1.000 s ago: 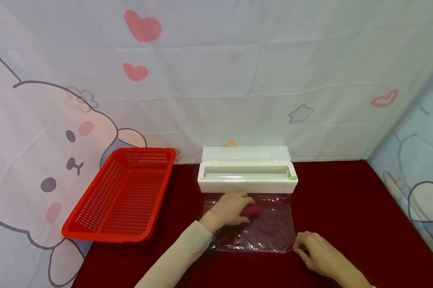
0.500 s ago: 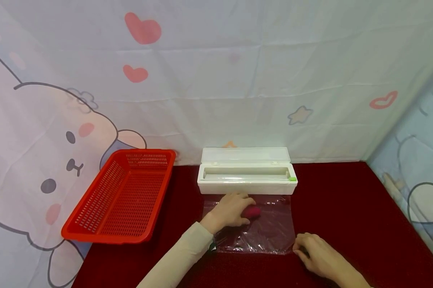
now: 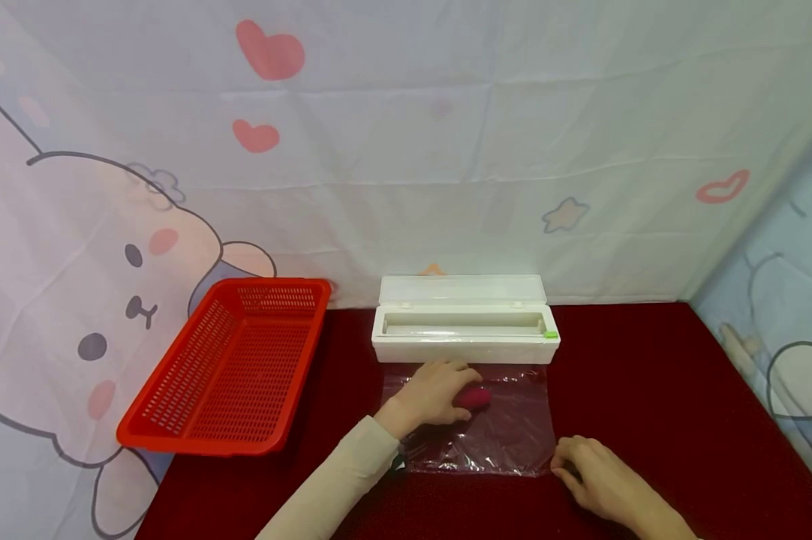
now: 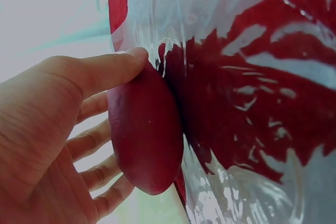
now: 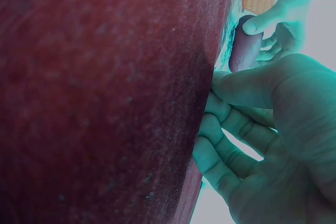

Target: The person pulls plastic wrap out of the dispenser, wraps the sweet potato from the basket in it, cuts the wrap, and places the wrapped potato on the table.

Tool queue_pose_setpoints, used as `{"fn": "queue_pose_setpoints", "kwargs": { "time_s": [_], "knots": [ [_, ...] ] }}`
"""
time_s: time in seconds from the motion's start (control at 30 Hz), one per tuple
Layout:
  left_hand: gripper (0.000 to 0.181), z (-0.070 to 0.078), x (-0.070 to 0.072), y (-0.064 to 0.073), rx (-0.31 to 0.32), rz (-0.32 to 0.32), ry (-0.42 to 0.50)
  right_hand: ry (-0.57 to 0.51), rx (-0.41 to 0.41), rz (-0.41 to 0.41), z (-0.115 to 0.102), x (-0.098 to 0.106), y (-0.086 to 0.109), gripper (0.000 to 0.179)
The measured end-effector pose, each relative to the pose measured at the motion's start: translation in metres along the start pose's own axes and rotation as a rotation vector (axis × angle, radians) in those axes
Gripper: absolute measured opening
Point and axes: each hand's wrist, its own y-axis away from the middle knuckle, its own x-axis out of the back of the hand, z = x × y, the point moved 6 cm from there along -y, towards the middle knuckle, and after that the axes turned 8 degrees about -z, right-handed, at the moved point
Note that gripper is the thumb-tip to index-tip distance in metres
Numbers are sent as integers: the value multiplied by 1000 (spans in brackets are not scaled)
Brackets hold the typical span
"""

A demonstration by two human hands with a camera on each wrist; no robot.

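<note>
A sheet of clear cling film [image 3: 514, 431] lies on the dark red tabletop, running out from the front of a white cling film dispenser [image 3: 465, 351] whose lid stands up. On the film sits a smooth, oblong, dark red sweet potato [image 4: 147, 129]. My left hand [image 3: 429, 394] holds it from the left, thumb on the near side and fingers curled round the far side. At the film's near right corner, my right hand [image 3: 595, 476] pinches the edge between thumb and forefinger; the right wrist view shows these fingertips [image 5: 223, 85] together, other fingers curled.
A red perforated plastic basket [image 3: 237, 375] stands on the left of the table, with nothing in it. A green slider [image 3: 550, 334] sits at the right end of the dispenser. Behind the table hangs a printed cloth [image 3: 406, 150].
</note>
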Motion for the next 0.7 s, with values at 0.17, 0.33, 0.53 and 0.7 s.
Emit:
{"fn": "queue_pose_setpoints", "kwargs": {
  "time_s": [0.17,0.33,0.53,0.7],
  "knots": [
    [63,0,4,3,3,-8,14,-10,-11,-9,0,-1,-1,22],
    [61,0,11,8,2,14,20,0,-5,-2,0,-1,-2,23],
    [60,-1,14,14,1,32,17,-12,-24,-12,0,0,-2,23],
    [58,1,19,21,-10,41,25,-6,-30,-8,0,-1,-1,24]
  ]
}}
